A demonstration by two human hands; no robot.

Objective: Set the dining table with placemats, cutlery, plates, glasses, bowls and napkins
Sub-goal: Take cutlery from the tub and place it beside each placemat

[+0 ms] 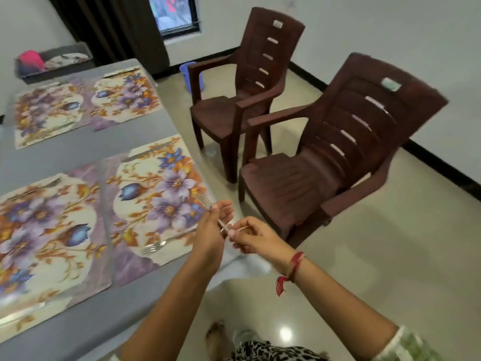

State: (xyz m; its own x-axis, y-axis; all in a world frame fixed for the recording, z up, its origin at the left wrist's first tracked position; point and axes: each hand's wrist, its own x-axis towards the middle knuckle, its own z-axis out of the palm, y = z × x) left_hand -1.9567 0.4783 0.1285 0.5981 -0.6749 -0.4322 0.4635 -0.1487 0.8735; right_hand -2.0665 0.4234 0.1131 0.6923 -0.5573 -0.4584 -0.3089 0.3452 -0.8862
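Head | left hand [210,230], right hand [256,238] hold fork [204,201] | handle mostly hidden, blurred

The placemats [156,194] show purple and blue flowers with orange leaves on cream. The table [86,144] is grey. Both chairs [346,152] are dark brown, the floor [364,269] glossy beige, the walls [390,35] white with black skirting [429,160]. A red thread [294,267] circles a wrist; the fork [205,201] is silver.

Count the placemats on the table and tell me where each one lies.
4. Far-left placemat and far-right placemat lie side by side at the far end of the table; near-left placemat and near-right placemat lie closer. More may be hidden beyond the left edge.
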